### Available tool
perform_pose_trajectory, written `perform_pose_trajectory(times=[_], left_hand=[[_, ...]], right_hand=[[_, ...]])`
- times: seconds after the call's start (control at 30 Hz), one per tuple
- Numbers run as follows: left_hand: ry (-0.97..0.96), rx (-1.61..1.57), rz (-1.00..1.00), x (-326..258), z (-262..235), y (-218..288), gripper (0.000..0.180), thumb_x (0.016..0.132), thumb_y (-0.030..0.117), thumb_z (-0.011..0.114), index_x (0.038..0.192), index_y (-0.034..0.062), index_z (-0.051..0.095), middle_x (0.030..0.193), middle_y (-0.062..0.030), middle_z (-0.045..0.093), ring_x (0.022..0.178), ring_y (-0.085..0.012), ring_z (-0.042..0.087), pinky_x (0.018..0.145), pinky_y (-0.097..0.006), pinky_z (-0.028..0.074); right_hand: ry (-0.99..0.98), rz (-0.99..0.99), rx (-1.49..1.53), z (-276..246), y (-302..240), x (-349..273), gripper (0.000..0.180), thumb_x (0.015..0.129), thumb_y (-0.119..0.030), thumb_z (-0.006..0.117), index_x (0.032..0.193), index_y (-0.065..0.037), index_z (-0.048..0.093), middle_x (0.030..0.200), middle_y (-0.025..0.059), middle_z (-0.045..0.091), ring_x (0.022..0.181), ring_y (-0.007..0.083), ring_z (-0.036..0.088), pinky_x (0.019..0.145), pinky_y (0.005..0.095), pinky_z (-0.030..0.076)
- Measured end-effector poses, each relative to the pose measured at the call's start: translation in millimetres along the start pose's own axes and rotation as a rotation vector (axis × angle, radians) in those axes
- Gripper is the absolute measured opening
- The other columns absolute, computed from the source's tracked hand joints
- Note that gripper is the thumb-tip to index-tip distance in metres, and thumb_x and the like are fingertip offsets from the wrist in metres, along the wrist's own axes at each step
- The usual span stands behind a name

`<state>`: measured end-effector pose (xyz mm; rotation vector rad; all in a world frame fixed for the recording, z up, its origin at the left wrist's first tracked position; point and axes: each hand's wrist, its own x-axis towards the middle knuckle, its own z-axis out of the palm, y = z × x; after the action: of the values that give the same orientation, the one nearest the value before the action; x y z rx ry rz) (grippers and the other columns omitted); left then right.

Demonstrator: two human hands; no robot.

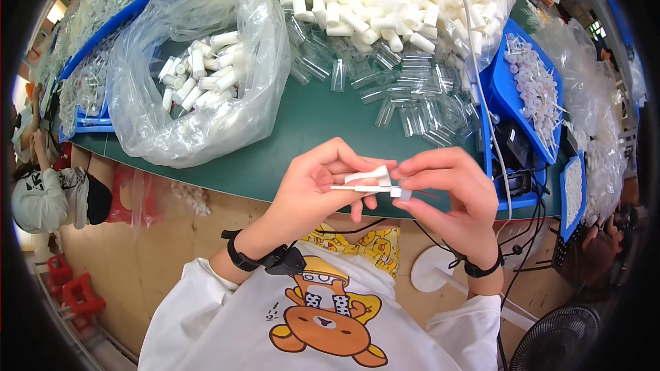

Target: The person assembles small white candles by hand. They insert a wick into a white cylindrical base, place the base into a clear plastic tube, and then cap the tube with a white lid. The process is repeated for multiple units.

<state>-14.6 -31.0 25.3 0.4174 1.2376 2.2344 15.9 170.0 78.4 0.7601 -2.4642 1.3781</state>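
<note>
Above my lap, at the table's near edge, my two hands meet. Fingers curled, my left hand [309,178] holds a short white plastic piece [369,176]. Just below that piece runs a thin white stick-shaped part [354,188] with a small block at its right end, lying across the left fingers. My right hand [457,189] pinches this block end between thumb and fingers. A thin reddish line shows by the right fingers; I cannot make out what it is. Both wrists wear black bands.
A clear plastic bag [199,141] with white cylinders stands left on the green table [323,120]. Behind lie a heap of white cylinders [385,0] and clear tubes [416,82]. Blue trays [491,82] of small white parts stand right, beside a hanging cable [474,48]. Other people sit nearby.
</note>
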Motion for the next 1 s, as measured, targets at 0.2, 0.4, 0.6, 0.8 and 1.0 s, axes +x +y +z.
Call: perform_pose_trajectory(times=[0.2, 0.4, 0.6, 0.8, 1.0], left_hand=[[-0.019, -0.037, -0.097, 0, -1, 1, 0.016, 0.089, -0.001, 0.05, 0.104, -0.0054, 0.052, 0.121, -0.0233, 0.054, 0.082, -0.0151, 0.061, 0.071, -0.028, 0.053], [0.05, -0.102, -0.113, 1, 3, -4, 0.025, 0.088, 0.003, 0.044, 0.109, -0.0059, 0.054, 0.114, -0.0245, 0.057, 0.085, -0.0197, 0.061, 0.07, -0.029, 0.049], [-0.029, -0.334, -0.097, 5, -2, -10, 0.034, 0.088, 0.01, 0.041, 0.114, -0.0094, 0.052, 0.119, -0.0262, 0.053, 0.085, -0.0209, 0.06, 0.073, -0.029, 0.047], [0.015, -0.16, -0.107, 4, 2, -11, 0.036, 0.089, 0.014, 0.042, 0.114, -0.0109, 0.052, 0.118, -0.0175, 0.05, 0.086, -0.0226, 0.06, 0.077, -0.031, 0.047], [-0.009, -0.068, -0.046, 3, 8, -13, 0.03, 0.087, 0.003, 0.05, 0.115, -0.0081, 0.055, 0.118, -0.0128, 0.05, 0.093, -0.0205, 0.06, 0.083, -0.031, 0.049]], right_hand=[[0.029, -0.044, -0.063, 6, 13, -5, 0.024, 0.067, 0.004, 0.072, 0.09, -0.001, 0.067, 0.095, 0.0106, 0.065, 0.083, 0.0217, 0.064, 0.069, 0.0284, 0.052], [0.072, -0.073, -0.074, 13, 25, -12, 0.025, 0.068, 0.006, 0.071, 0.092, 0.001, 0.066, 0.095, 0.0118, 0.065, 0.081, 0.0224, 0.064, 0.067, 0.0285, 0.052], [0.072, -0.096, -0.096, 16, 34, -18, 0.026, 0.068, 0.006, 0.07, 0.093, 0.002, 0.066, 0.096, 0.0122, 0.065, 0.079, 0.0234, 0.063, 0.067, 0.0293, 0.05], [0.075, -0.035, -0.073, 12, 33, -24, 0.03, 0.067, 0.003, 0.073, 0.097, 0.0, 0.067, 0.096, 0.0119, 0.065, 0.082, 0.0234, 0.063, 0.069, 0.0288, 0.051], [0.154, 0.032, 0.014, 16, 34, -29, 0.033, 0.067, 0.002, 0.074, 0.099, -0.001, 0.067, 0.096, 0.0114, 0.065, 0.083, 0.0215, 0.063, 0.069, 0.028, 0.052]])
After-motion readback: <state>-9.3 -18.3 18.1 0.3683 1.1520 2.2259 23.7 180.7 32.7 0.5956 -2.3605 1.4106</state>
